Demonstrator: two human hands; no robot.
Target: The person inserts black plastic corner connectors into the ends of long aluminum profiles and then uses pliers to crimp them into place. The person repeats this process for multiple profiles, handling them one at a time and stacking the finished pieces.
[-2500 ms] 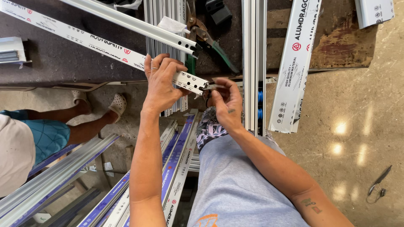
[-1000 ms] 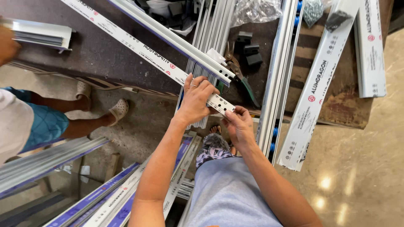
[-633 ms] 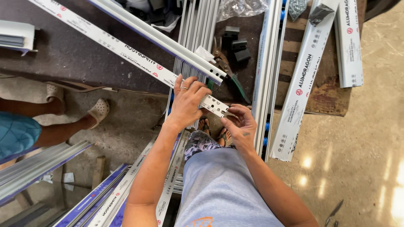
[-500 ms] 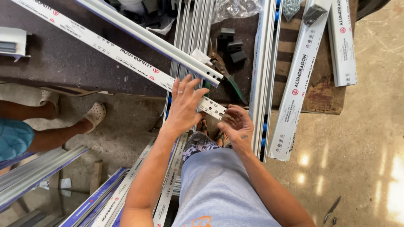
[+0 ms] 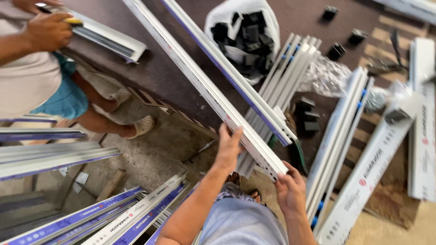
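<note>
**Both hands steady the near end of a long white profile**

Head view: the left hand lies flat against the side of the white aluminium profile, fingers spread and upright, seemingly to keep the long piece from swinging. The right hand cups the near cut end from below, fingers curled round it, bearing the weight. The profile runs diagonally from the worktable down toward the person, its far end out of frame. It is long, slim and white, with a blue strip on the edge and small holes near the end. A second similar profile lies just beside it. A bag of black parts sits on the table; another person's hand works at the left.
</note>
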